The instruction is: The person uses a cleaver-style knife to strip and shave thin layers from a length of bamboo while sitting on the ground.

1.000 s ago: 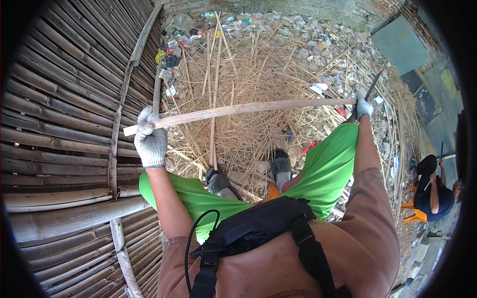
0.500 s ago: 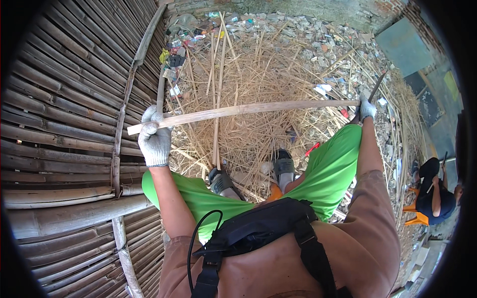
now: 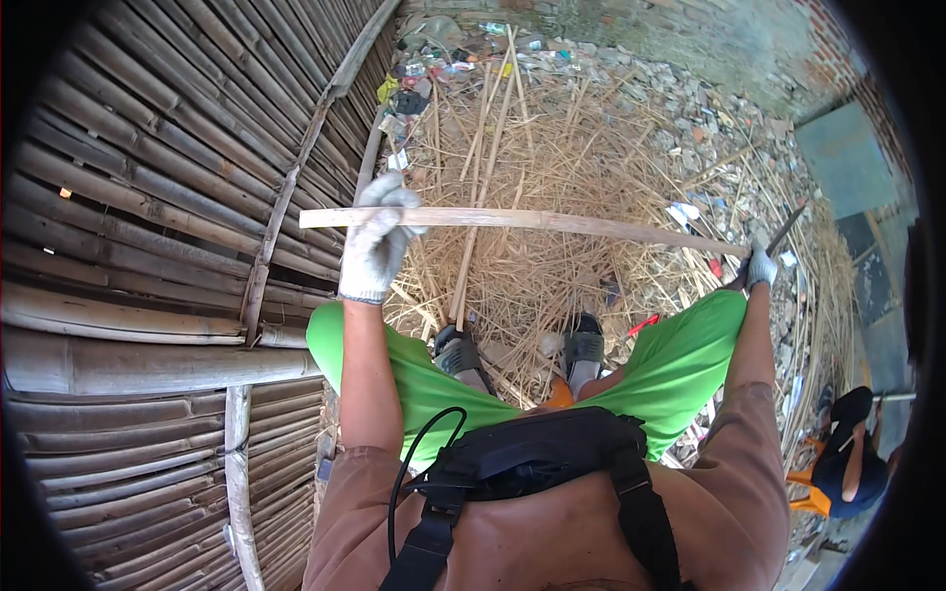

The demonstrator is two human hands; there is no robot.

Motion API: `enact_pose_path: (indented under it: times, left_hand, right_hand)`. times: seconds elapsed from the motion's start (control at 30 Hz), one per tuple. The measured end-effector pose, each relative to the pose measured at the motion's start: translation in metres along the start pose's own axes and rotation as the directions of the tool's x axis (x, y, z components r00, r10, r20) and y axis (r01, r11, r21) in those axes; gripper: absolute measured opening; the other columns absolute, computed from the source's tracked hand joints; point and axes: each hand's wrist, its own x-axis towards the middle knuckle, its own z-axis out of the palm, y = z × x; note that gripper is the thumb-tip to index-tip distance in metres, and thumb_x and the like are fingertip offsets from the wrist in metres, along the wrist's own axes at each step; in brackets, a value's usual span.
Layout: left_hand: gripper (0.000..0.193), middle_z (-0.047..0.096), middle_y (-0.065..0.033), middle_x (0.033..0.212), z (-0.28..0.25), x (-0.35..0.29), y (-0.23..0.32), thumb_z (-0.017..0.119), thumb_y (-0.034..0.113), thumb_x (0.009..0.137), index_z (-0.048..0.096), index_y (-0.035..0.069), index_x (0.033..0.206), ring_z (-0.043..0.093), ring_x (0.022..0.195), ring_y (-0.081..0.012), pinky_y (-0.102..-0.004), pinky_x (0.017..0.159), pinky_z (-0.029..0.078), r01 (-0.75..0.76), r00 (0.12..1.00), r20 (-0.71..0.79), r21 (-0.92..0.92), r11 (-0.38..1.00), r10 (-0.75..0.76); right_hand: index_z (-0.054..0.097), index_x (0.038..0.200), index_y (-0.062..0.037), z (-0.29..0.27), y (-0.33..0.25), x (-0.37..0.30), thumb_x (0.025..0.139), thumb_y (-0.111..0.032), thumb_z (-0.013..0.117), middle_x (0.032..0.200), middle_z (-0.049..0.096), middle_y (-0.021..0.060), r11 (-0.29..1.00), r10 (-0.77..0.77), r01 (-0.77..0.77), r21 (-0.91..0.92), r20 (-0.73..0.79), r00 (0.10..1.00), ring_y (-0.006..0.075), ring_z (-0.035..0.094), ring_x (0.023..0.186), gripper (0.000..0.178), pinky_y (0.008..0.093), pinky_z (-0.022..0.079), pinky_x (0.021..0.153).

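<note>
Long, narrow, pale-tan bamboo strip (image 3: 532, 220) | crosswise, left hand (image 3: 372, 258) to right hand (image 3: 762, 268) | dark, slender blade (image 3: 785, 228) | slanting outward from right hand

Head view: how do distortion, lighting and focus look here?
Head view: bamboo wall bows near the black rim; head view: soft light, no hard shadows on the splinters; head view: bamboo strip and left hand fairly clear, seated person near the right rim small and softer.

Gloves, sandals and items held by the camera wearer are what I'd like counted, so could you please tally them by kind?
White gloves: 2
Sandals: 2
Bamboo strip: 1
Dark-bladed tool: 1
Total: 6
</note>
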Motion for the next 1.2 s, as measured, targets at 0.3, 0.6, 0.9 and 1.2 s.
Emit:
enact_pose_path:
  times: [0.3, 0.6, 0.9, 1.2]
  left_hand:
    - [0.067, 0.069, -0.0148, 0.122, 0.047, 0.001, -0.038, 0.080, 0.022, 0.094, 0.049, 0.000, 0.149, 0.069, 0.106, -0.0251, -0.0391, 0.091, 0.060, 0.088, 0.993, 0.076, 0.039, 0.995, -0.091]
    - [0.073, 0.069, -0.0140, 0.126, 0.045, 0.000, -0.042, 0.080, 0.029, 0.095, 0.046, 0.001, 0.153, 0.070, 0.111, -0.0220, -0.0365, 0.092, 0.061, 0.193, 0.975, 0.075, 0.167, 0.967, -0.208]
    - [0.061, 0.070, -0.0162, 0.125, 0.047, 0.006, -0.040, 0.076, 0.022, 0.096, 0.053, 0.000, 0.148, 0.071, 0.111, -0.0243, -0.0380, 0.090, 0.064, 0.174, 0.982, 0.039, 0.191, 0.966, -0.185]
    - [0.058, 0.071, -0.0179, 0.125, 0.051, 0.010, -0.047, 0.072, 0.018, 0.098, 0.052, -0.001, 0.149, 0.072, 0.110, -0.0251, -0.0386, 0.089, 0.064, 0.125, 0.987, 0.066, 0.246, 0.961, -0.145]
  right_hand:
    - [0.068, 0.079, -0.0036, 0.016, -0.005, 0.002, 0.091, -0.044, 0.082, 0.065, 0.063, 0.0071, 0.994, 0.017, -0.013, -0.104, 0.038, 0.999, 0.0193, 0.060, 0.049, 0.045, 0.0358, 0.049, 0.045]
    - [0.066, 0.080, -0.0049, 0.025, 0.008, -0.003, 0.090, -0.050, 0.081, 0.062, 0.062, 0.0072, 0.994, 0.038, -0.028, -0.105, 0.095, 0.995, 0.0201, 0.058, 0.045, 0.049, 0.0367, 0.046, 0.043]
    - [0.065, 0.085, -0.0045, 0.036, 0.012, 0.004, 0.091, -0.047, 0.079, 0.061, 0.059, 0.0064, 0.996, 0.039, -0.034, -0.078, 0.066, 0.997, 0.0193, 0.057, 0.045, 0.045, 0.0356, 0.046, 0.042]
    - [0.070, 0.085, -0.0011, 0.024, 0.012, 0.025, 0.089, -0.056, 0.081, 0.066, 0.064, 0.0075, 0.980, 0.002, -0.012, -0.198, -0.052, 0.999, 0.0183, 0.059, 0.049, 0.056, 0.0348, 0.048, 0.043]
